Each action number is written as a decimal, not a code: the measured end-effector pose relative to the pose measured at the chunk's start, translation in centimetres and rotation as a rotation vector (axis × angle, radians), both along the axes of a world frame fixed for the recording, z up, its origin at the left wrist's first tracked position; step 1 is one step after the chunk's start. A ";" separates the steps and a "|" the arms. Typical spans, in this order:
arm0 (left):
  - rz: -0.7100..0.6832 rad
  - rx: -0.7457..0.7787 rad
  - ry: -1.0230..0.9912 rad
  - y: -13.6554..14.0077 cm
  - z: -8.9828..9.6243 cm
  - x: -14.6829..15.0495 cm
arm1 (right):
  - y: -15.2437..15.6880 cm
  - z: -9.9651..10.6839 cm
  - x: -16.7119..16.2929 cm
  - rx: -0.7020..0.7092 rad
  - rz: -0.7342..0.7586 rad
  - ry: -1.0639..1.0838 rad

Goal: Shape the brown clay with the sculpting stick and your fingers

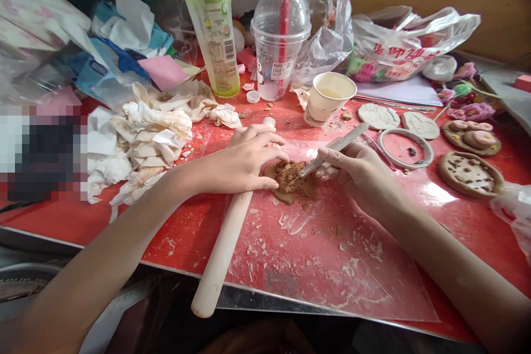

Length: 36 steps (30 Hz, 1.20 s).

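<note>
My right hand (pixel 359 177) grips a pale, pen-like clay tool (pixel 347 139). Its metal tip points down into a mound of crumbly brown clay (pixel 293 172), which sits on a flat, lighter piece of clay (pixel 283 195). My left hand (pixel 246 160) lies across a wooden rolling pin (pixel 226 246), fingers apart and not wrapped round it, with thumb and fingertips at the left edge of the clay. The pin's near end sticks out past the table's front edge. A clear sheet (pixel 332 265) marked with clay scraps lies under the work.
Crumpled tissues (pixel 153 133) pile up at left. Behind stand a green bottle (pixel 211 27), a plastic cup with a red straw (pixel 269 66) and a paper cup (pixel 327 99). To the right lie a ring (pixel 384 157), clay pieces (pixel 470 174) and a plastic bag (pixel 394 50).
</note>
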<state>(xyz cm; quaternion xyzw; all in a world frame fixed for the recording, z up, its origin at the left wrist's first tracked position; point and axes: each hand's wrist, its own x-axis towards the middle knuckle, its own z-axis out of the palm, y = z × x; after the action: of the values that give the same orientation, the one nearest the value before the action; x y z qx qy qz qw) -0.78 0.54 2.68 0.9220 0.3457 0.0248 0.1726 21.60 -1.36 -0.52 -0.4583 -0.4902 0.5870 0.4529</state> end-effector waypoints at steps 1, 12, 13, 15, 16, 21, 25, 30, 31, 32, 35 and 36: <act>-0.001 0.001 -0.001 0.0 0.0 0.0 | -0.1 -0.1 -0.1 0.004 -0.012 0.004; -0.017 0.005 -0.038 0.1 -0.3 -0.1 | -0.4 0.0 -0.3 0.130 -0.246 -0.029; -0.019 0.002 -0.040 0.1 -0.3 -0.2 | -0.4 0.1 -0.3 0.138 -0.265 -0.010; -0.015 -0.004 -0.041 0.1 -0.4 -0.2 | -0.4 0.4 -0.4 0.132 -0.253 0.034; -0.011 -0.004 -0.040 0.1 -0.4 -0.2 | -0.5 0.4 -0.5 0.114 -0.222 0.047; -0.004 0.009 -0.019 0.1 -0.2 0.0 | -0.7 0.0 -1.0 0.078 -0.135 0.000; 0.001 0.002 -0.018 0.1 -0.1 0.0 | -0.5 -0.2 -0.4 0.100 -0.244 -0.018; -0.009 -0.007 -0.021 0.1 -0.1 0.0 | -0.4 0.0 -0.6 0.121 -0.222 0.054; -0.001 -0.009 -0.017 0.1 -0.1 0.0 | -0.5 0.0 -0.8 0.113 -0.194 0.048; 0.006 -0.011 -0.011 0.0 0.0 0.1 | -0.6 -0.1 -1.0 0.101 -0.173 0.037; 0.015 -0.011 -0.004 0.0 0.0 0.2 | -0.6 -0.2 -1.0 0.056 -0.170 0.019; 0.012 -0.010 -0.006 0.0 0.0 0.2 | -0.5 -0.2 -0.8 0.043 -0.186 0.021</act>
<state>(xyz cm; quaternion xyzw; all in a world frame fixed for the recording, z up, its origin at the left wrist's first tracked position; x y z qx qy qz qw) -0.63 0.53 2.72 0.9189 0.3508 0.0270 0.1781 20.77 -1.89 -0.70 -0.4858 -0.4535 0.5364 0.5202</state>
